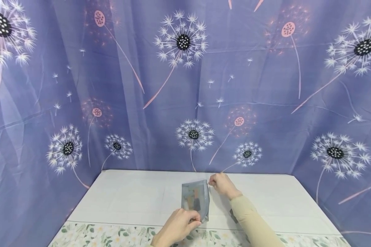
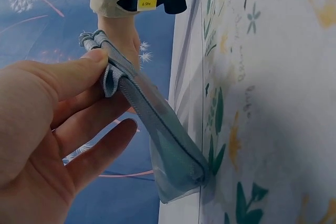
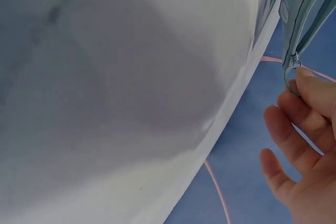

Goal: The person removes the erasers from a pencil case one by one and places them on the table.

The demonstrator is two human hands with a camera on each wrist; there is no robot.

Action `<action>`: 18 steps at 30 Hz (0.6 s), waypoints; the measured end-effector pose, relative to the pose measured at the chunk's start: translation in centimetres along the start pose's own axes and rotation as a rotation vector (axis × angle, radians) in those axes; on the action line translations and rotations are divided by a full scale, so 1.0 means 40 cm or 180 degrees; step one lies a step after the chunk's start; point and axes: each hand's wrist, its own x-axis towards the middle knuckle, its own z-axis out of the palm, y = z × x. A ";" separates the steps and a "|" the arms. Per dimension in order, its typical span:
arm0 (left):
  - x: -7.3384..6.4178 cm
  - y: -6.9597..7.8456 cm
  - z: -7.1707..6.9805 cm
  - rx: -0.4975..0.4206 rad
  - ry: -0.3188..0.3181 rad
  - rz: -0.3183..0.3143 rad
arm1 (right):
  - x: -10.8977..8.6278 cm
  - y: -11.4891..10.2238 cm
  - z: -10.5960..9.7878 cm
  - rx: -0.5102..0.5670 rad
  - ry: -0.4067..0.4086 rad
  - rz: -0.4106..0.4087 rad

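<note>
Left hand [image 1: 179,223] pinches a translucent pouch [image 1: 187,192] at its near end — the zip edge [image 1: 207,197] runs forward to the ring pull [image 3: 286,80], pinched by the right hand [image 1: 224,186].

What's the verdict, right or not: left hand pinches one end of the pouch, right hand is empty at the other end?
Not quite: the right hand isn't empty. The right wrist view shows it pinching the zip ring at that end. The left hand does pinch the opposite end of the pouch.
</note>
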 end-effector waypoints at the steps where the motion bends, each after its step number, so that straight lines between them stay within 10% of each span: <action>1: 0.001 0.001 0.001 0.0004 -0.0008 0.0003 | 0.000 0.001 0.000 0.0015 0.0016 -0.0007; 18: 0.000 0.005 -0.001 0.0102 -0.0046 0.0081 | 0.021 0.014 0.005 -0.0173 0.0084 0.0292</action>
